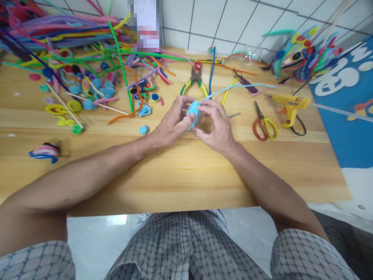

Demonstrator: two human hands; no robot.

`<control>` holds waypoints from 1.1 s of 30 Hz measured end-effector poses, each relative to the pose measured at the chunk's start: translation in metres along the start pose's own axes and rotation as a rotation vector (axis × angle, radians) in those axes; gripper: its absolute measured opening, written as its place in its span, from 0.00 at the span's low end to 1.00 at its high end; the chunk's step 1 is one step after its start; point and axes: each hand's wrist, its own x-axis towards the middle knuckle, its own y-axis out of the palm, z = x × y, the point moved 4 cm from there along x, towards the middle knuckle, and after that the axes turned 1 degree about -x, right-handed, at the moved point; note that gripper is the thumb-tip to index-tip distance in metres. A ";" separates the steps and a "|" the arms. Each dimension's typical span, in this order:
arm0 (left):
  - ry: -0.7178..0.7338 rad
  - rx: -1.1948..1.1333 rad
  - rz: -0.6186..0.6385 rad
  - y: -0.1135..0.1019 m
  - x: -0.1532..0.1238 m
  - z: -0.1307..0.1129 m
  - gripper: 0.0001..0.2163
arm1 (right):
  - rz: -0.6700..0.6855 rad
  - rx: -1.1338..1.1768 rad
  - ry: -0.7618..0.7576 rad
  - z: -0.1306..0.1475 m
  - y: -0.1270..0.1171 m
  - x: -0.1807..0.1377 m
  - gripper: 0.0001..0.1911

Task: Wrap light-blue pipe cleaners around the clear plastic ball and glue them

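My left hand (171, 124) and my right hand (215, 126) meet over the middle of the wooden table (186, 175). Both pinch a light blue pipe cleaner coil (193, 112), wound into a flat disc. Its loose tail, a light blue pipe cleaner strand (239, 87), runs up and to the right across the table. Something clear seems to sit behind the coil between my fingers, but I cannot make it out.
A heap of coloured pipe cleaners (58, 35) and small coiled discs (96, 87) fills the far left. Pliers (194, 81) lie just beyond my hands. Scissors (264, 126) and a yellow glue gun (290, 107) lie to the right. A colourful pipe-cleaner figure (303, 54) stands far right.
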 end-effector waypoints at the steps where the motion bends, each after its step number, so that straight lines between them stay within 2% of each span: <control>1: 0.004 -0.009 0.004 0.001 0.000 0.000 0.22 | -0.014 -0.003 -0.016 0.001 0.000 0.000 0.33; 4: 0.016 0.002 -0.003 0.002 0.001 -0.003 0.23 | -0.053 -0.001 -0.063 0.003 0.000 -0.001 0.33; 12: 0.021 0.046 0.030 -0.003 -0.001 -0.012 0.19 | -0.036 -0.012 -0.004 0.004 0.003 -0.001 0.32; 20: 0.070 0.037 0.107 -0.004 0.000 -0.003 0.22 | -0.008 0.009 -0.063 -0.002 0.000 0.000 0.35; 26: 0.033 0.090 0.060 -0.005 0.000 0.000 0.28 | 0.045 0.025 -0.037 -0.007 -0.002 0.002 0.32; 33: 0.004 0.085 0.101 -0.005 -0.001 -0.008 0.24 | 0.046 0.014 -0.037 -0.002 0.000 0.000 0.33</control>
